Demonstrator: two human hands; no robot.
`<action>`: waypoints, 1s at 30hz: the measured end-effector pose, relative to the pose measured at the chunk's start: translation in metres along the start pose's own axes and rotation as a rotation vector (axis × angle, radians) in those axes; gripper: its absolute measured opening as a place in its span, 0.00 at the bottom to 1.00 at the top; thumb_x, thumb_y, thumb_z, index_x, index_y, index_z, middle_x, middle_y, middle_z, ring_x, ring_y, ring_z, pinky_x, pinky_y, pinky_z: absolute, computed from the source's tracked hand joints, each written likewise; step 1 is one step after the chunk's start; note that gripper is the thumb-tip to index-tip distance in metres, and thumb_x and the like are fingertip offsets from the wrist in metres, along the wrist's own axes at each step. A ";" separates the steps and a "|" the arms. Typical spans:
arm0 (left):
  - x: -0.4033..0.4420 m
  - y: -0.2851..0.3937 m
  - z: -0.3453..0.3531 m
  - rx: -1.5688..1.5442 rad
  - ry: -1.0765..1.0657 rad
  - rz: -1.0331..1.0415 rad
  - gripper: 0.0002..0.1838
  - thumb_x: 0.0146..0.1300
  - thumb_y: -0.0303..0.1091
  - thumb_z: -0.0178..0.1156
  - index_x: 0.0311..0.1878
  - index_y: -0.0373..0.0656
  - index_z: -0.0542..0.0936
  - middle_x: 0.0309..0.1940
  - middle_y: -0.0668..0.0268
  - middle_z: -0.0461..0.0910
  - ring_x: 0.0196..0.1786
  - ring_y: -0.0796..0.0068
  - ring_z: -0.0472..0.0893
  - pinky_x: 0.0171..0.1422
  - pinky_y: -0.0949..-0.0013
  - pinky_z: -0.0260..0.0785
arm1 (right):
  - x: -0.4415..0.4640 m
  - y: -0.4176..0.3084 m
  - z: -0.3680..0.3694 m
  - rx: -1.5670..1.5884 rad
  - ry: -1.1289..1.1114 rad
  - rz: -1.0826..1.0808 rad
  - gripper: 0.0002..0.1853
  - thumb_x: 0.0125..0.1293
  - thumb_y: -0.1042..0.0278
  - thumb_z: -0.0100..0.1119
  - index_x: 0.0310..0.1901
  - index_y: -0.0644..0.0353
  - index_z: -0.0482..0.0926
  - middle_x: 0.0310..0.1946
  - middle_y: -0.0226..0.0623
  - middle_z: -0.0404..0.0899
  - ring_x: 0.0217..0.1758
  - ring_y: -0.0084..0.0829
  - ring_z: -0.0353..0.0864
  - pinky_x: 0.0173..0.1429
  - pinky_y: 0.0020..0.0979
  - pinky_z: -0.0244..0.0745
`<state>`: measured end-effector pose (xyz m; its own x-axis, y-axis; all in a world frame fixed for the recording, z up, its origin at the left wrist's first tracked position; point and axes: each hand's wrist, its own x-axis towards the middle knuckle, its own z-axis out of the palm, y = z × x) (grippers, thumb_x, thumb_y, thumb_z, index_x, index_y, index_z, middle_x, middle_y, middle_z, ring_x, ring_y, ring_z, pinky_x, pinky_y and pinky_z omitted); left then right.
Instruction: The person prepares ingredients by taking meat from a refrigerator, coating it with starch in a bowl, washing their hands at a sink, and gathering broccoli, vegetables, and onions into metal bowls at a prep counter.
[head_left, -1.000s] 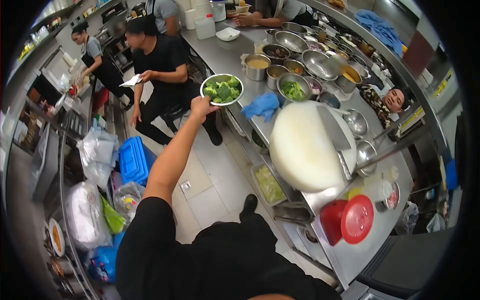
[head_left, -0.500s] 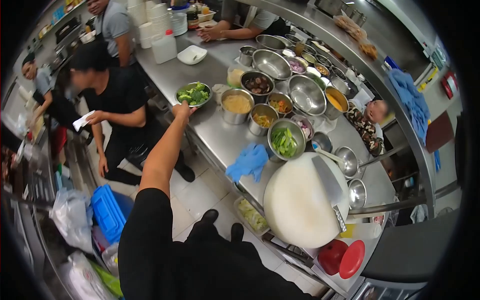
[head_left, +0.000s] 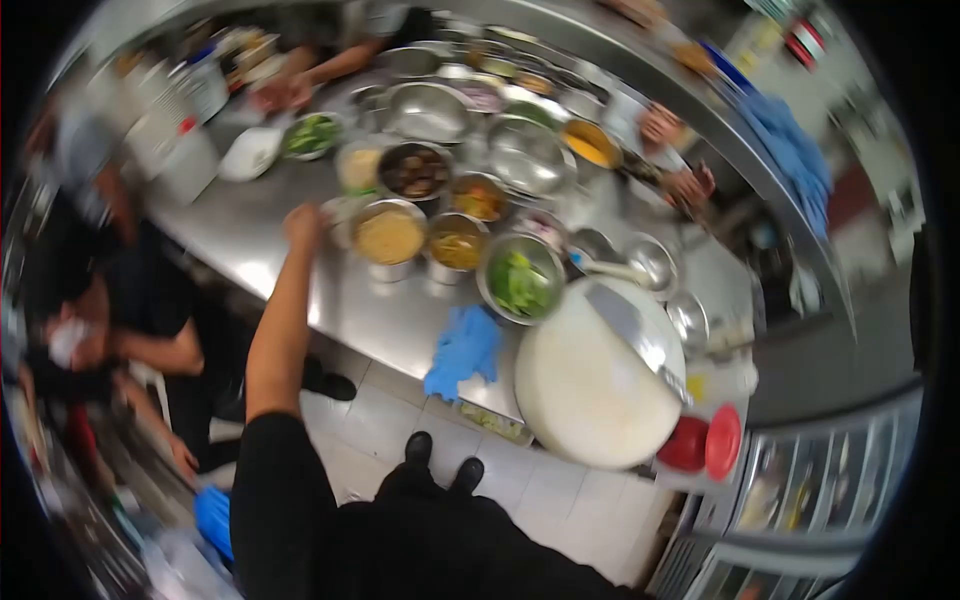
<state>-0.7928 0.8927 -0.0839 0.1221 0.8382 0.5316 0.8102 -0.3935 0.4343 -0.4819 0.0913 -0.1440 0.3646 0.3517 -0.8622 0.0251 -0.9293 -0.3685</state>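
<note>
The round bowl is facing upward beside the dish; blurred left hand is hovering apart, grip I cannot tell, right hand's neither.

You've got 2 steel bowls of greens, 2 wide steel bowls w/ bare insides, and 4 steel tubs holding brown, tan, yellow & orange food. Add 1 pot of orange sauce, 1 white dish, 1 red-capped jug, 1 round white board, 1 cleaver. You've also 2 lt-blue cloths, 2 red plastic pcs, 2 shoes of yours. Far-side containers: several, but blurred, so you can't get an exact no.
</note>
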 end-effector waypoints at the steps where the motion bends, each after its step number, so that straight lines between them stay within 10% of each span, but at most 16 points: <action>1: -0.009 -0.016 0.000 0.243 0.092 0.221 0.10 0.53 0.38 0.57 0.24 0.40 0.75 0.20 0.61 0.74 0.23 0.64 0.74 0.32 0.60 0.66 | -0.013 0.015 0.011 0.015 -0.005 0.023 0.11 0.61 0.64 0.53 0.24 0.59 0.76 0.18 0.30 0.73 0.20 0.23 0.73 0.25 0.26 0.73; 3: -0.020 -0.027 -0.001 0.118 0.055 0.221 0.09 0.53 0.36 0.56 0.26 0.41 0.76 0.20 0.60 0.75 0.23 0.63 0.73 0.29 0.62 0.65 | -0.036 0.050 0.034 0.020 -0.038 0.077 0.11 0.61 0.64 0.53 0.24 0.59 0.76 0.18 0.29 0.73 0.19 0.23 0.73 0.25 0.26 0.73; 7: -0.040 0.051 -0.078 -0.839 0.213 -0.652 0.08 0.60 0.31 0.51 0.37 0.39 0.78 0.24 0.67 0.77 0.23 0.78 0.70 0.26 0.76 0.62 | -0.069 0.060 0.053 0.033 -0.128 0.240 0.11 0.61 0.64 0.53 0.24 0.59 0.76 0.17 0.29 0.73 0.19 0.23 0.73 0.24 0.26 0.73; 12: -0.079 0.180 -0.142 -1.073 0.169 -0.162 0.08 0.64 0.32 0.49 0.43 0.41 0.74 0.38 0.66 0.76 0.30 0.85 0.69 0.28 0.82 0.60 | -0.099 0.013 -0.036 0.129 -0.182 0.285 0.12 0.61 0.64 0.53 0.24 0.59 0.77 0.16 0.28 0.73 0.18 0.22 0.73 0.23 0.25 0.73; 18: -0.119 0.351 -0.169 -1.199 0.013 0.041 0.14 0.62 0.26 0.52 0.51 0.41 0.69 0.41 0.65 0.74 0.36 0.83 0.72 0.34 0.82 0.66 | -0.215 -0.171 -0.171 0.237 -0.179 -0.612 0.11 0.63 0.61 0.56 0.31 0.59 0.79 0.16 0.24 0.72 0.18 0.16 0.70 0.21 0.20 0.64; 22: -0.189 0.407 -0.183 -1.264 -0.146 0.077 0.16 0.62 0.26 0.53 0.53 0.41 0.67 0.40 0.67 0.72 0.33 0.84 0.71 0.32 0.84 0.63 | -0.148 -0.303 -0.244 0.209 0.512 -1.134 0.08 0.58 0.64 0.56 0.29 0.61 0.77 0.18 0.28 0.73 0.19 0.19 0.71 0.25 0.23 0.67; 26: -0.269 0.422 -0.189 -1.269 -0.489 -0.043 0.16 0.61 0.25 0.55 0.53 0.41 0.68 0.34 0.71 0.72 0.30 0.88 0.69 0.30 0.84 0.62 | 0.034 -0.401 -0.321 -0.411 1.084 -0.932 0.09 0.53 0.71 0.51 0.32 0.66 0.77 0.27 0.46 0.79 0.32 0.40 0.79 0.37 0.36 0.73; 30: -0.317 0.403 -0.214 -1.083 -0.851 -0.148 0.14 0.60 0.28 0.57 0.50 0.40 0.72 0.34 0.72 0.74 0.28 0.90 0.69 0.30 0.83 0.62 | 0.150 -0.424 -0.360 -0.717 1.089 -0.661 0.12 0.53 0.68 0.52 0.36 0.66 0.79 0.34 0.49 0.80 0.40 0.45 0.80 0.44 0.39 0.75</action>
<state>-0.6271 0.3880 0.0783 0.7007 0.7135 -0.0008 0.0500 -0.0479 0.9976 -0.1031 0.4977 0.0082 0.6037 0.7729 0.1954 0.7936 -0.6059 -0.0554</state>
